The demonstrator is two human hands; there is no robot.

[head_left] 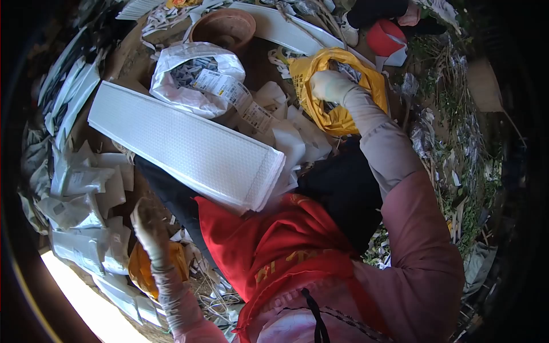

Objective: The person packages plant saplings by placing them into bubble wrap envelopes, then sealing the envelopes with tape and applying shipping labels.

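Note:
My right hand point(331, 87), in a pale glove, reaches into the mouth of a yellow plastic bag point(369, 86). Grey and white scraps show inside, but the bag's mouth hides my fingertips. Out to the left, my left hand point(150, 226) is smeared by motion, close to an orange bag point(140, 268) and apart from the stack on my lap. That stack of white bubble mailers point(189, 146) lies slantwise across my legs. Just beyond it stands an open white sack point(226, 106) with small bluish-grey pieces inside and printed labels point(223, 87) on its rim.
A brown clay pot point(223, 28) and a long white strip point(286, 28) lie at the far side. Piled plastic-wrapped packets point(80, 211) line the left. A red container point(386, 39) is near another person's shoe point(349, 31). Cut plants point(457, 131) and litter cover the right.

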